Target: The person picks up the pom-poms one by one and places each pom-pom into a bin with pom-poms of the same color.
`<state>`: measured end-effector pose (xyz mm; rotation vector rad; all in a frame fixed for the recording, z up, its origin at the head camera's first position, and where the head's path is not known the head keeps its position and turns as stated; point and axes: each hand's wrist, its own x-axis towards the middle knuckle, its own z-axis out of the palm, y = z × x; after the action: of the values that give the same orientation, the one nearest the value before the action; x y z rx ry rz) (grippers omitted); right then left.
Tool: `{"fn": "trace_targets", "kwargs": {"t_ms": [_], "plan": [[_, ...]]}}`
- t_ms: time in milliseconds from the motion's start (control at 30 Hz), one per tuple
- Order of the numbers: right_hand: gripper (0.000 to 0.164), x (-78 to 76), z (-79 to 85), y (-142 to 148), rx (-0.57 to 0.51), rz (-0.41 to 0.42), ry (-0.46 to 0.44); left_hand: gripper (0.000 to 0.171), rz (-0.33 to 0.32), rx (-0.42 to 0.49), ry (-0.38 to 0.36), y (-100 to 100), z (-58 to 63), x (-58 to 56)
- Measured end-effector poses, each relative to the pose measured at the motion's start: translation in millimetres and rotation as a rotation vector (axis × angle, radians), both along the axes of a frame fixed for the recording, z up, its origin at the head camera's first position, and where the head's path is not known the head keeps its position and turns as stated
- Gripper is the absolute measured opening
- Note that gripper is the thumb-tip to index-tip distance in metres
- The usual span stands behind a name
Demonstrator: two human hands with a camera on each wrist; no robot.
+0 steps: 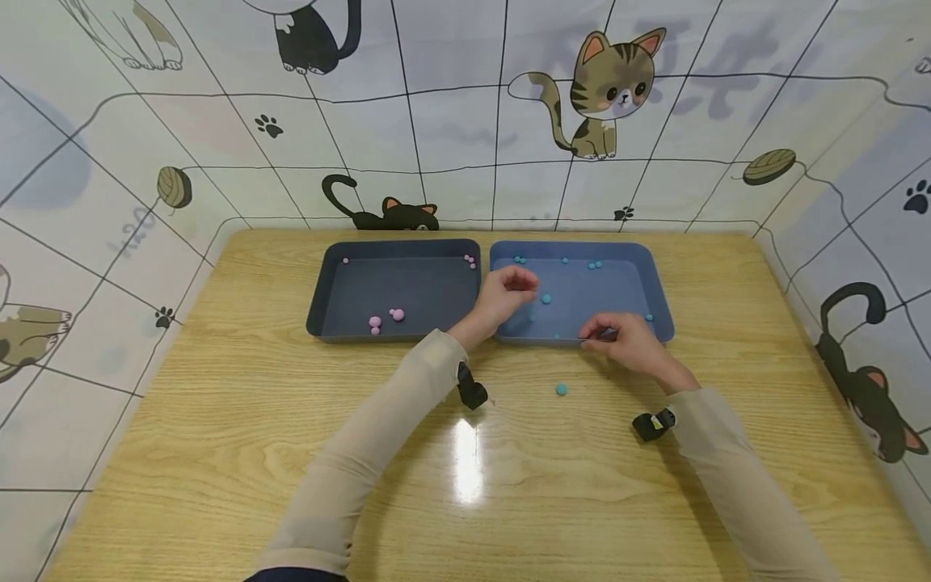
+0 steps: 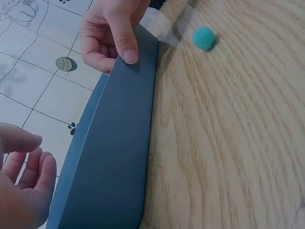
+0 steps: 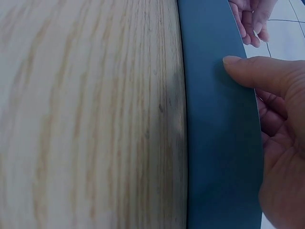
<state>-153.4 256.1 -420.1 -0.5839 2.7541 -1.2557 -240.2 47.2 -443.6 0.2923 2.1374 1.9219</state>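
My left hand (image 1: 503, 297) hovers over the left part of a blue tray (image 1: 621, 287), its fingers loosely bent and nothing visible between them. At the tray's front wall, my right hand (image 1: 627, 343) pinches the rim. In the right wrist view its thumb presses the outer face while the other fingers lie on the inner side. Several small teal pom-poms (image 1: 546, 299) are scattered in this tray. One teal pom-pom (image 2: 204, 38) lies on the table in front of the tray, between the two forearms.
A dark grey tray (image 1: 407, 279) stands just left of the blue one, holding several pink pom-poms (image 1: 398, 314) of different sizes. Both trays sit on a wooden table (image 1: 218, 404). Behind and beside it hangs a cat-patterned cloth (image 1: 451, 129).
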Motion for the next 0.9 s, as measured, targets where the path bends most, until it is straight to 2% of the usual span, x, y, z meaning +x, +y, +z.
{"fn": "trace_targets", "kwargs": {"t_ms": [167, 267, 400, 533, 700, 900], "plan": [[0.006, -0.9, -1.6, 1, -0.004, 0.01, 0.012, 0.015, 0.015, -0.004, 0.023, 0, 0.0, 0.2], [0.006, -5.3, -13.0, 5, -0.012, 0.006, 0.013, 0.014, 0.014, -0.004, 0.032, -1, 0.9, 1.6], [0.006, -12.8, -31.4, 14, -0.021, -0.007, -0.007, 0.013, -0.019, -0.013, 0.05, -4, 3.4, 6.7], [0.006, -15.5, -37.0, 19, -0.038, -0.007, -0.019, 0.013, -0.065, -0.025, 0.074, -5, 6.2, 14.0], [0.007, -12.6, -30.9, 14, -0.03, -0.004, -0.008, 0.011, -0.103, -0.018, 0.104, -5, 7.8, 25.0], [0.006, -2.7, -6.9, 3, -0.015, 0.005, 0.015, 0.011, -0.144, 0.011, 0.119, -3, 6.8, 39.4]]}}
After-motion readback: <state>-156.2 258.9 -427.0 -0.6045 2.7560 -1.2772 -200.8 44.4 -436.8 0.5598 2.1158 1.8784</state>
